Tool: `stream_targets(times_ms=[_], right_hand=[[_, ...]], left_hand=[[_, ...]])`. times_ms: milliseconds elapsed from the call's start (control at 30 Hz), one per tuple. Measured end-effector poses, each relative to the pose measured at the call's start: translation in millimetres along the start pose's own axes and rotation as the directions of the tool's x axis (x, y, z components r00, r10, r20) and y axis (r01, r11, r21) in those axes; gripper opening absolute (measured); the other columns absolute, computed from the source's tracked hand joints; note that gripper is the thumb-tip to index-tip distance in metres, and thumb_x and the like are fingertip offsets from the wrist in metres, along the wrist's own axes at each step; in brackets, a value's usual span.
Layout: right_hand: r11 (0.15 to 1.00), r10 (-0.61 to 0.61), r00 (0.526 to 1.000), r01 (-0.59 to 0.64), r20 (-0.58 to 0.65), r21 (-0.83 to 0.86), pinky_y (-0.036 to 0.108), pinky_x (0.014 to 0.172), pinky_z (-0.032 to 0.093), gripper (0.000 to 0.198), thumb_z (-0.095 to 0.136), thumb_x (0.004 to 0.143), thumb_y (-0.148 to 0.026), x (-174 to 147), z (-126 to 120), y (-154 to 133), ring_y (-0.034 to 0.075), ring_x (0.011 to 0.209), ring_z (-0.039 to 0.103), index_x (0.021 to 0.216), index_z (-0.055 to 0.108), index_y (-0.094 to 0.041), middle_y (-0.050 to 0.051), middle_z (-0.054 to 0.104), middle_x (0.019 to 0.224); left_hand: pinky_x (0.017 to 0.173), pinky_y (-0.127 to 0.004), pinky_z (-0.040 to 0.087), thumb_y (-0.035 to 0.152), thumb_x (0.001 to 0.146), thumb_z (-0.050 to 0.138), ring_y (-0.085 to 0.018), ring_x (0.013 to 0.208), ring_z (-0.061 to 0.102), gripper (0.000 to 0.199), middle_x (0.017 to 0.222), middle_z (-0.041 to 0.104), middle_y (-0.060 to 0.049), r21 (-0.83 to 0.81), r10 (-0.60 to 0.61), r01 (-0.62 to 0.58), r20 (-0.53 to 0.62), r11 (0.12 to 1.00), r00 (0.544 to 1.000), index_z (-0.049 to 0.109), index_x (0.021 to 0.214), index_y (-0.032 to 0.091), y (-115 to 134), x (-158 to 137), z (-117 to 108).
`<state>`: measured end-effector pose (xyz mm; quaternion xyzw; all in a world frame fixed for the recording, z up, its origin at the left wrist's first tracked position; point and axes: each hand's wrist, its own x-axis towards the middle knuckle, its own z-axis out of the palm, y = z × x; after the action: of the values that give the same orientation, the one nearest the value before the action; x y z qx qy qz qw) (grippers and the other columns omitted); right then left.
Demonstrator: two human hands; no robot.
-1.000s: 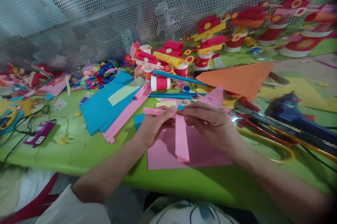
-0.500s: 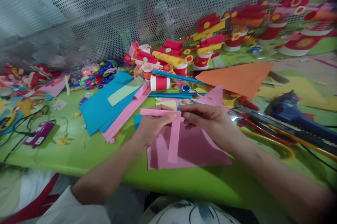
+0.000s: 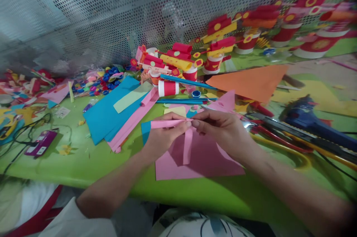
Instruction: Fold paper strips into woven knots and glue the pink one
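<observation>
Pink paper strip [image 3: 187,148] is up between our two hands, above a pink sheet [image 3: 212,161]: one length runs left, another hangs down; we can't tell if it's a single piece. Our left hand [image 3: 160,140] has thumb and fingers pinched tight on it; our right hand [image 3: 223,129] has its fingertips pressed together where the lengths meet. We've got a blue glue gun [image 3: 299,116] at right, a tipped cup [image 3: 169,88] beyond, blue sheets [image 3: 96,125] at left, all on the green surface [image 3: 92,162].
</observation>
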<state>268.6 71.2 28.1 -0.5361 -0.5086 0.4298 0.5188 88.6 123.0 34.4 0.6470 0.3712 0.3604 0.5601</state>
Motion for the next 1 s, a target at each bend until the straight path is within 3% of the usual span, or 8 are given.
stream_targets(times_ms=[100, 300, 467, 667, 833, 1000], right_hand=[[0.998, -0.03, 0.998, 0.027, -0.048, -0.059, 0.029, 0.055, 0.046, 0.024, 0.074, 0.084, -0.045, -3, 2, -1, 0.015, 0.062, 0.056, 0.083, 0.077, -0.021, 0.003, 0.068, 0.071], [0.995, -0.042, 0.998, 0.037, -0.051, -0.094, 0.03, 0.058, 0.047, 0.022, 0.073, 0.085, -0.044, -4, 7, -1, 0.016, 0.064, 0.057, 0.086, 0.074, -0.021, 0.002, 0.067, 0.071], [0.998, 0.05, 0.998, -0.051, 0.033, 0.039, 0.03, 0.062, 0.054, 0.029, 0.075, 0.084, -0.049, -1, 4, 0, 0.016, 0.067, 0.061, 0.087, 0.073, -0.021, 0.002, 0.068, 0.077], [0.997, 0.069, 0.985, -0.071, 0.158, 0.007, 0.029, 0.061, 0.051, 0.033, 0.075, 0.083, -0.051, 0, 2, 1, 0.015, 0.063, 0.06, 0.078, 0.072, -0.019, 0.001, 0.065, 0.067], [0.996, 0.02, 0.997, -0.013, 0.081, -0.084, 0.028, 0.057, 0.043, 0.034, 0.071, 0.087, -0.049, -1, 3, 0, 0.013, 0.059, 0.053, 0.073, 0.066, -0.019, -0.001, 0.06, 0.063], [0.997, 0.01, 0.999, -0.007, 0.045, -0.07, 0.028, 0.059, 0.044, 0.035, 0.069, 0.089, -0.049, -1, 2, 0, 0.014, 0.062, 0.055, 0.071, 0.065, -0.019, 0.0, 0.061, 0.065]], left_hand=[[0.076, -0.032, 0.05, 0.039, 0.082, 0.075, -0.019, 0.082, 0.065, 0.02, 0.083, 0.071, -0.005, -0.061, -0.048, 0.049, 0.017, 0.997, 0.999, 0.074, 0.084, 0.019, 0, 0, 1], [0.072, -0.031, 0.051, 0.036, 0.077, 0.08, -0.017, 0.075, 0.065, 0.02, 0.077, 0.069, -0.003, -0.332, -0.172, 0.173, 0.033, 0.927, 0.985, 0.071, 0.076, 0.019, -10, 3, 5], [0.07, -0.029, 0.049, 0.033, 0.079, 0.078, -0.015, 0.073, 0.063, 0.016, 0.078, 0.068, -0.001, -0.32, -0.181, 0.169, -0.009, 0.932, 0.983, 0.07, 0.078, 0.019, -13, 2, 4], [0.071, -0.031, 0.051, 0.034, 0.079, 0.079, -0.018, 0.076, 0.067, 0.017, 0.079, 0.072, -0.004, -0.298, -0.146, 0.137, -0.01, 0.945, 0.989, 0.073, 0.081, 0.018, -7, 0, 4], [0.075, -0.036, 0.056, 0.036, 0.081, 0.078, -0.022, 0.081, 0.071, 0.021, 0.084, 0.075, -0.007, -0.457, -0.155, 0.177, 0.087, 0.872, 0.984, 0.076, 0.091, 0.018, -6, 1, 8], [0.078, -0.035, 0.057, 0.034, 0.08, 0.079, -0.021, 0.08, 0.07, 0.024, 0.087, 0.076, -0.007, -0.387, -0.106, 0.143, 0.114, 0.911, 0.988, 0.079, 0.095, 0.015, -9, 3, 7]])
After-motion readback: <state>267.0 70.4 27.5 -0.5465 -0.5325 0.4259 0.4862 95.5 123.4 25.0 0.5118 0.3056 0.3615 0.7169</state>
